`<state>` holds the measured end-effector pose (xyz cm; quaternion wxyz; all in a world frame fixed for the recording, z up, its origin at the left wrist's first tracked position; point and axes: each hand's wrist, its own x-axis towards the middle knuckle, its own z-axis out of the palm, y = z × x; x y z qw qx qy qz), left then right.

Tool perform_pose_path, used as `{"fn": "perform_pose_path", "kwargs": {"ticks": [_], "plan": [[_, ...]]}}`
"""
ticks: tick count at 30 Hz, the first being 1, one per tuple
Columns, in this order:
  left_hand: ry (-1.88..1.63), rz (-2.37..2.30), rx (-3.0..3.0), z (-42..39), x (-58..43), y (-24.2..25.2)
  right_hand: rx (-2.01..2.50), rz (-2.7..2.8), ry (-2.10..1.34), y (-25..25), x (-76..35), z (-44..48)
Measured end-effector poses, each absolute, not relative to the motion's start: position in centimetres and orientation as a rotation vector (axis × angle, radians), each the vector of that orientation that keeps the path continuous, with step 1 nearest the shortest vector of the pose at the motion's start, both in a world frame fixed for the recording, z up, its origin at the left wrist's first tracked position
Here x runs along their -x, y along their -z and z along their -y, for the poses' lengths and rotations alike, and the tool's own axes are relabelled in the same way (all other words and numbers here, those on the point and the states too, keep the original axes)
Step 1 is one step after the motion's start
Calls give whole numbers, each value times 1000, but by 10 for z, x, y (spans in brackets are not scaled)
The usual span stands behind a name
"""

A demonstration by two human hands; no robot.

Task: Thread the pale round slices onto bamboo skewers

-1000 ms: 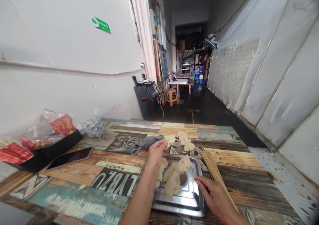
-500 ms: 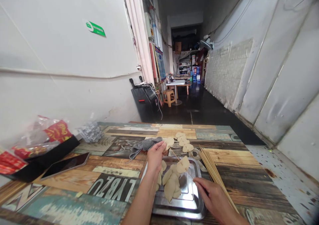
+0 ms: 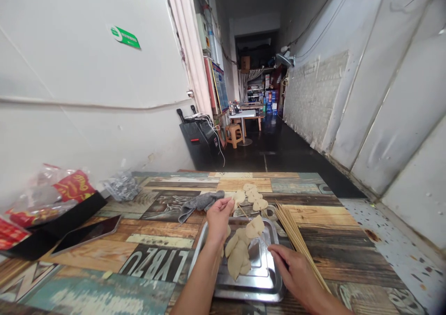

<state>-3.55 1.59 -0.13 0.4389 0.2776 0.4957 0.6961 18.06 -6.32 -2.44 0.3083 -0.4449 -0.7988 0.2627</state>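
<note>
My right hand (image 3: 292, 266) is closed around the near end of a thin wooden skewer, which carries pale, flat food slices (image 3: 255, 227) above a metal tray (image 3: 258, 292). Beyond the tray's far edge, my left hand (image 3: 220, 217) pinches another pale slice (image 3: 239, 197) by its side. The skewer's far tip points up toward that slice; whether it pierces it I cannot tell. In the tray lies a pile of similar slices (image 3: 239, 257), partly hidden by my left forearm. Past the tray, a group of slices (image 3: 255, 197) rests on the table.
A bundle of bare skewers (image 3: 299, 240) lies right of the tray. Left of my left hand is a crumpled grey cloth (image 3: 198, 205). A phone-like dark slab (image 3: 87, 234), a black box with red packets (image 3: 66, 217) and a clear plastic bag (image 3: 121, 185) occupy the table's left side.
The whole view has shifted slightly left. Both hands keep their grips, and the skewer and slices hold nearly the same places relative to the tray.
</note>
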Motion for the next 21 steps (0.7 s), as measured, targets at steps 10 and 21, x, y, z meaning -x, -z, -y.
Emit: {"fn": "perform_pose_path", "kwargs": {"ticks": [10,21], "plan": [[-1570,-1219,-774,-5,3,9,1168,2015,-621,17,-179,59],[-1260,-870,-519,1,-3,-4,1159,1994,-613,14,-179,59]]}}
